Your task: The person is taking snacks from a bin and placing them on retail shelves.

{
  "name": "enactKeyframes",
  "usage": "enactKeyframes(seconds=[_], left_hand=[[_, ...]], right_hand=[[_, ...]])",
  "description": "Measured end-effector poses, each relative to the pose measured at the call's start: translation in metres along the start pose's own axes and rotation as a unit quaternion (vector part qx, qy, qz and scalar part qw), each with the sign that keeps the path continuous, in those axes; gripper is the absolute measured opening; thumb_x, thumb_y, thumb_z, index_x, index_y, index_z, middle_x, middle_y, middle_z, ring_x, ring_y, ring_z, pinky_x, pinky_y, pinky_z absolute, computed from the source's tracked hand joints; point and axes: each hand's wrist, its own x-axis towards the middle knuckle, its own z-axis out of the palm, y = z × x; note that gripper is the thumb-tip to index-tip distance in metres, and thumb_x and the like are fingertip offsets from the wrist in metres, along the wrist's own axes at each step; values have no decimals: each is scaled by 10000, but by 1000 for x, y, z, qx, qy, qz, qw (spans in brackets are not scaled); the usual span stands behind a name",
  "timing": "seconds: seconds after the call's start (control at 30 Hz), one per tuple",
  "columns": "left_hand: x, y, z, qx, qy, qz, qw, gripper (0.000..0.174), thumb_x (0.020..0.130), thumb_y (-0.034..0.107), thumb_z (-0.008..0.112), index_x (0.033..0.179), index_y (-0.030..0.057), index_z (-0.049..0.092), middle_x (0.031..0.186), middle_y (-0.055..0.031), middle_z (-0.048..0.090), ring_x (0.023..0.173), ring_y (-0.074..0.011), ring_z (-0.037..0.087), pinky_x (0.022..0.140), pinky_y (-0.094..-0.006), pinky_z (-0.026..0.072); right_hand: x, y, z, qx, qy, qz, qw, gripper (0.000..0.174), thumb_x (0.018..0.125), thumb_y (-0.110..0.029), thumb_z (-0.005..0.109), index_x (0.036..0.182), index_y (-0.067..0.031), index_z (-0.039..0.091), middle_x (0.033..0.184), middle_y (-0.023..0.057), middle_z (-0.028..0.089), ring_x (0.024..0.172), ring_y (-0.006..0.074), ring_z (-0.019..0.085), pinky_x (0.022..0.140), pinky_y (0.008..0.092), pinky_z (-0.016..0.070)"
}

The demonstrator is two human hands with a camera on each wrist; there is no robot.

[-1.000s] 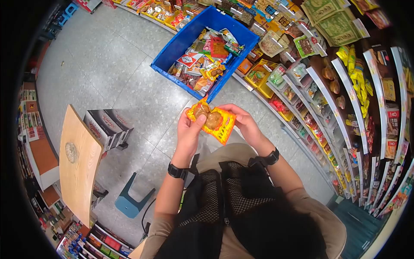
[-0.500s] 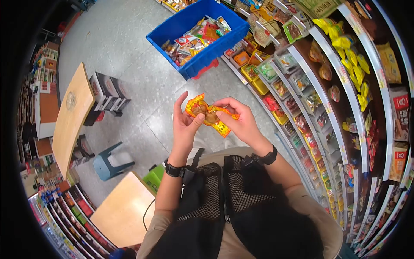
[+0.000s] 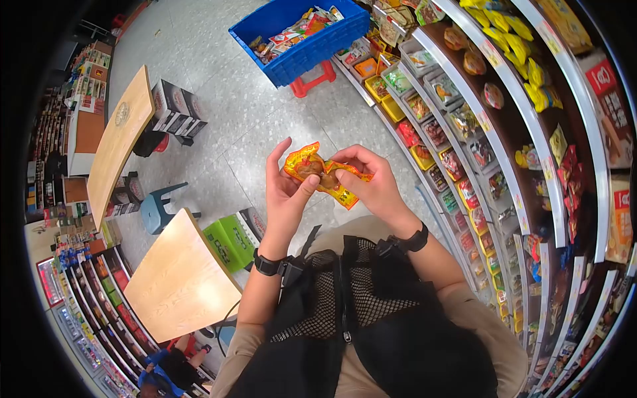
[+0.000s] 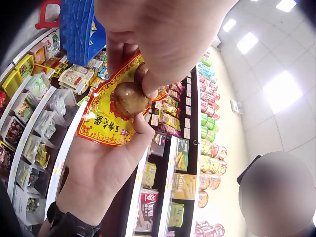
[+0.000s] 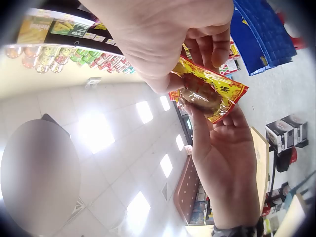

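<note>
Both hands hold a yellow and red packet of brown eggs [image 3: 307, 163] in front of the body in the head view. The left hand [image 3: 285, 192] pinches its left side, thumb on the clear front and index finger raised off it. On the other side the right hand [image 3: 377, 189] grips it, thumb pressed over one egg and fingers curled behind. In the left wrist view the packet [image 4: 106, 116] shows a round brown egg [image 4: 130, 98] through its clear window, with a second partly hidden by the left thumb. The packet [image 5: 234, 93] looks bent between the thumbs in the right wrist view.
A blue crate [image 3: 312, 50] of mixed snack packets stands on a red stool [image 3: 312, 81] ahead. Stocked shelves [image 3: 464, 132] curve along the right. To the left are wooden tables [image 3: 179, 282], a blue-grey stool [image 3: 159, 207] and a person in blue [image 3: 166, 371].
The head view has turned, and the crate now sits higher in it. The right thumb has come over the packet's front, and the packet, flatter before, is now bent between both hands.
</note>
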Motion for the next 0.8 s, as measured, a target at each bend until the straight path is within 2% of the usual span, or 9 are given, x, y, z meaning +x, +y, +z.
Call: enactKeyframes(seconds=[0.2,0.27,0.37,0.4,0.47,0.6,0.7,0.8], left_hand=[[-110,-44,33,11,24,6,1000,707,884,42,673,1465,79,272,1181,-129,605,1075,-182,598,931,-314,489],[-158,-64,45,10,31,5,999,702,884,25,663,1465,78,274,1182,-128,606,1068,-174,597,927,-310,489],[-244,-86,73,20,43,-14,999,677,874,-41,614,1460,62,290,1327,-145,526,1150,-199,551,983,-336,451],[-273,-98,79,30,54,-32,998,641,865,-40,625,1433,41,340,1349,-141,515,1174,-203,537,1010,-338,429],[-319,-120,90,32,66,-55,996,555,861,-22,645,1369,23,425,1283,-117,550,1136,-185,555,990,-321,436],[-397,-141,103,28,83,-100,991,416,861,14,675,1238,22,501,1146,-83,610,1034,-150,588,909,-278,463],[-429,-136,130,44,55,-96,993,338,856,37,697,1141,32,515,1077,-63,620,973,-126,588,867,-262,465],[-449,-140,155,63,-2,-82,995,292,877,43,666,1126,37,513,1075,-73,624,999,-143,582,905,-279,446]], right_hand=[[-116,22,-7,5,-1,-6,1000,215,878,-79,620,1069,10,578,978,57,632,870,111,621,777,255,511],[-162,32,-9,-2,-13,25,1000,215,874,-86,629,1063,4,583,978,58,632,867,113,622,780,257,513],[-249,46,-14,-36,-22,78,996,224,869,-107,647,1059,-1,593,984,63,639,888,117,620,796,265,510],[-278,54,-18,-29,-23,81,996,227,868,-111,651,1059,0,596,986,65,642,895,118,619,800,266,508],[-327,68,-27,-3,-38,85,996,232,868,-119,658,1057,2,602,991,67,646,910,120,617,808,269,505],[-407,54,-36,-1,-68,142,988,250,858,-137,674,1056,0,608,990,69,653,919,124,617,816,269,502],[-454,36,-40,-37,-52,140,988,253,847,-174,689,1031,-14,622,962,78,664,905,125,622,802,266,498],[-493,25,-56,-80,-32,133,987,248,866,-134,688,1062,-6,607,1017,68,658,944,119,611,848,273,486]])
